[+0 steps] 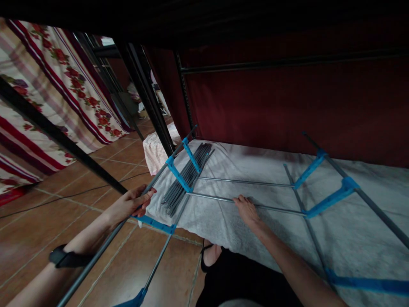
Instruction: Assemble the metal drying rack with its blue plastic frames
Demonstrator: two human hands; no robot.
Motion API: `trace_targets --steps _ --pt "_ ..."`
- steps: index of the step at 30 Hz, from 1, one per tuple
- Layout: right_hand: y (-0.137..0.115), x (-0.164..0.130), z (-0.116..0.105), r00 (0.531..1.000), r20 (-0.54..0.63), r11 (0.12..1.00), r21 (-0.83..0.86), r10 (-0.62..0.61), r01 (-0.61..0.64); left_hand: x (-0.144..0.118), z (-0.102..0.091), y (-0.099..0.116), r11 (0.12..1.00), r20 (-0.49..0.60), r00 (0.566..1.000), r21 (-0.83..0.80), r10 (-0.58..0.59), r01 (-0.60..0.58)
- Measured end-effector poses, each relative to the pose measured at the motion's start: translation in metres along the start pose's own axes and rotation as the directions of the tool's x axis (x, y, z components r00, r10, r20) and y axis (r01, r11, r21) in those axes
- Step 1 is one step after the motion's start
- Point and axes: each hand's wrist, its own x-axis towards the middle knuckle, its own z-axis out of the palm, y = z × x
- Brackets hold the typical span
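Observation:
A frame of thin grey metal rods [246,182] joined by blue plastic connectors [179,175] lies across a bed covered with a grey-white blanket [335,230]. My left hand [131,204] is closed around the long grey side rod [96,256] at the frame's left end, beside a blue connector [156,224]. My right hand [247,211] rests on a horizontal rod [275,208] in the middle of the frame, fingers around it. A bundle of loose dark grey rods [188,175] lies on the blanket behind the left connectors.
Black bunk-bed posts [147,94] stand at left and a dark red curtain [287,98] hangs behind the bed. A floral curtain [64,85] hangs at far left over brown floor tiles [47,213]. A folded checked cloth [156,151] lies by the post.

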Motion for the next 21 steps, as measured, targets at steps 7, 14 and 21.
trace_targets --steps 7,14,21 --pt "0.000 -0.003 -0.003 1.000 0.015 1.000 -0.008 0.003 -0.003 -0.004 -0.002 0.001 0.999 -0.002 1.000 0.038 -0.004 0.005" --pt "-0.001 -0.006 -0.002 1.000 0.007 1.000 -0.004 0.006 -0.006 -0.008 -0.002 -0.006 0.998 0.018 1.000 0.061 -0.017 0.016" --pt "0.001 -0.007 0.002 1.000 0.017 1.000 0.022 0.010 -0.011 -0.012 -0.004 -0.010 0.998 0.033 0.999 0.060 -0.026 0.024"
